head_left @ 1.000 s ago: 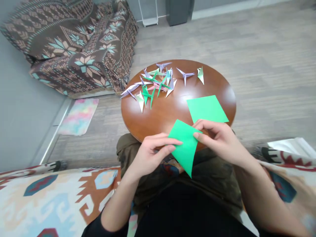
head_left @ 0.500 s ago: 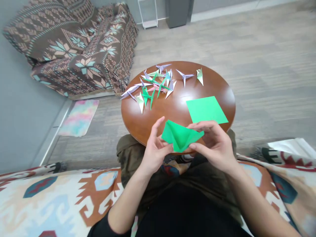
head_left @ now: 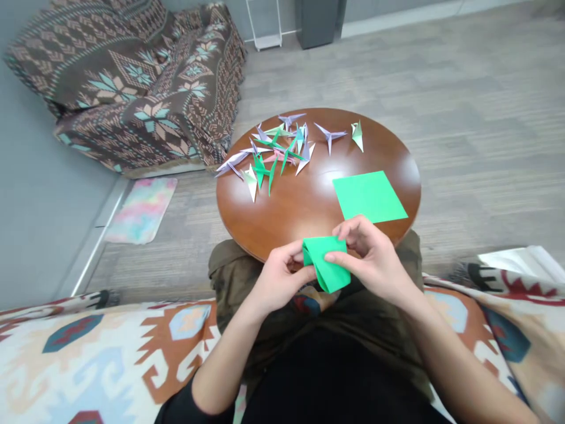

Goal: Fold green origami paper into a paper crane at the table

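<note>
A green sheet of origami paper (head_left: pixel 327 268), folded into a small squarish packet, is held above my lap at the table's near edge. My left hand (head_left: pixel 282 274) pinches its left side, where the layers gap apart. On the right, my right hand (head_left: pixel 371 253) grips the packet with the thumb on its front face and the fingers behind the top corner. Flat on the table just beyond my right hand lies green paper (head_left: pixel 369 196). Several folded paper cranes (head_left: pixel 286 147) in purple, green, pink and pale tones cluster at the table's far left.
The oval brown wooden table (head_left: pixel 282 215) stands right before my knees. A purple crane (head_left: pixel 330 136) and a pale green one (head_left: pixel 357 135) sit apart from the cluster. A sofa with a patterned cover (head_left: pixel 150 100) is at the far left, near a pastel mat (head_left: pixel 143 209).
The green paper in my hands has gone from a spread, pocketed shape to a compact squarish packet. Both hands have shifted slightly, the right one inward over the paper.
</note>
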Motion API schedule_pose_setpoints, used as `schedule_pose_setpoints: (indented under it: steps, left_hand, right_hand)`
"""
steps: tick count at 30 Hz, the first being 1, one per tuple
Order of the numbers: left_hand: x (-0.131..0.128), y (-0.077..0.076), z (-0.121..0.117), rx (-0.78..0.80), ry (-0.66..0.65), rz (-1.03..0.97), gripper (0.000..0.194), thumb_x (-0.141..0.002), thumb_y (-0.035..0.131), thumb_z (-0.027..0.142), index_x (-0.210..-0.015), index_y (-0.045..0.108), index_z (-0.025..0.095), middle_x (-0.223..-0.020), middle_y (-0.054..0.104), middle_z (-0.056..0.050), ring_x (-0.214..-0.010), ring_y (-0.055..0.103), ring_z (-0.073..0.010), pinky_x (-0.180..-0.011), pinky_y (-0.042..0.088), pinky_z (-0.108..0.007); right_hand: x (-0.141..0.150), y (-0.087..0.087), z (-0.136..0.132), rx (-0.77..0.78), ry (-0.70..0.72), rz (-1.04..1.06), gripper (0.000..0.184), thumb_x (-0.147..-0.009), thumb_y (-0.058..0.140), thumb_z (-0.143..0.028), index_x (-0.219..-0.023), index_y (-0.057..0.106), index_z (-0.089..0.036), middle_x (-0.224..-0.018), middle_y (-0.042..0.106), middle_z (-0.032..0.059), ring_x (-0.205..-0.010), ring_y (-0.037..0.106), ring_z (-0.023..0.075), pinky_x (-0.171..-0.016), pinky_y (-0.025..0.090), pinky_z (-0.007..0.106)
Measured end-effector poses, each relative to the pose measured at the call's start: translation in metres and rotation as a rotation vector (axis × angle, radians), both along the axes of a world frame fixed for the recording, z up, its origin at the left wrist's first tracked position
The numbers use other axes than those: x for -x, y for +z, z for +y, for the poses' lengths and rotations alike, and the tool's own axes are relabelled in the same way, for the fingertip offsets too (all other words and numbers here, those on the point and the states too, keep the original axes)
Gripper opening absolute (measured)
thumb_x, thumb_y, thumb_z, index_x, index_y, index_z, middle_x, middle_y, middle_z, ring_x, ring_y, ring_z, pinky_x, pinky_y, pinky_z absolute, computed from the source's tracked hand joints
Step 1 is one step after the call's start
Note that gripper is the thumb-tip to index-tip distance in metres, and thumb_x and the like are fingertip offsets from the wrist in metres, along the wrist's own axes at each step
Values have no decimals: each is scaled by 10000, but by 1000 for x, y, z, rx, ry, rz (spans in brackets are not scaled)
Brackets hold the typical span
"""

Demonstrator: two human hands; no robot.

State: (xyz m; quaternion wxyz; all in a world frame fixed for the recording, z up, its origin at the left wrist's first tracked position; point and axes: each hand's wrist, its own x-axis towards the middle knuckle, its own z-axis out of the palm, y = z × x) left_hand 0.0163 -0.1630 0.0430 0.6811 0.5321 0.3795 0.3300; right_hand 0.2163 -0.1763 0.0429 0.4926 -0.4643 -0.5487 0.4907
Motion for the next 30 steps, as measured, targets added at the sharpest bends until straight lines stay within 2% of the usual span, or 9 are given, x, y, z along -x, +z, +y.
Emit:
schedule_pose_setpoints:
  steps: [3,5,7,9,12,16,20,24,30]
  left_hand:
    - [-5,-2,0,-12,123,4,338,-789,906,417,-965,802,147,-754,762,-20,-677,708,-171,-667,592,-265]
    - [-8,-2,0,-53,233,-10,300,-814,884,399,-944,790,146,-761,765,-16,-679,714,-162,-688,604,-265]
    - [-9,-2,1,-93,347,-27,342,-812,885,386,-1041,775,157,-802,780,-16,-693,728,-158,-710,616,-263]
    - [-9,-2,0,-101,417,-34,573,-795,904,373,-1300,697,199,-858,795,-17,-702,741,-162,-699,620,-260]
    - [-7,-1,-2,-112,435,-28,817,-790,914,353,-1512,539,272,-943,813,-28,-740,758,-171,-685,622,-256]
    - [-5,-3,0,-199,471,9,320,-809,887,339,-1064,773,182,-947,820,-57,-806,772,-169,-759,635,-254]
    - [-2,-4,5,-232,542,9,174,-795,879,293,-878,801,161,-854,823,-49,-771,780,-167,-740,644,-245]
    - [0,-1,7,-294,484,18,182,-747,922,261,-889,842,179,-865,838,-42,-744,775,-160,-693,631,-221]
    - [2,7,5,-394,331,156,77,-798,899,247,-799,843,194,-767,825,-25,-636,728,-146,-599,574,-211]
  right_hand:
    - [-4,3,-2,-101,55,-110,293,-926,804,-446,-817,666,-213,-980,704,63,-832,663,188,-702,537,305]
    - [-8,4,-4,-135,110,-104,248,-964,760,-463,-940,762,-217,-1305,708,132,-1083,710,248,-854,577,358]
    - [-10,3,-7,-104,173,-88,340,-905,831,-470,-1167,794,-258,-1628,535,138,-1399,610,320,-1056,554,436]
    - [-9,0,-10,-47,185,-92,543,-817,922,-429,-1321,766,-301,-1731,428,110,-1552,476,349,-1194,477,494]
    - [-3,-5,-13,9,96,-41,448,-873,877,-362,-1310,794,-311,-1554,655,90,-1477,583,320,-1202,494,498]
    - [2,-6,-14,28,-81,19,253,-879,842,-260,-1126,875,-302,-1156,859,36,-1082,814,272,-1004,644,414]
    - [0,-6,-12,-49,-258,1,204,-829,857,-185,-971,901,-325,-933,878,1,-819,835,231,-778,682,321]
    - [-3,-9,-12,-119,-229,27,232,-843,840,-148,-937,901,-351,-949,879,-8,-849,839,204,-802,671,274]
    - [2,-10,-12,-26,-67,90,85,-811,889,-198,-855,875,-269,-996,866,19,-904,812,185,-833,641,251]
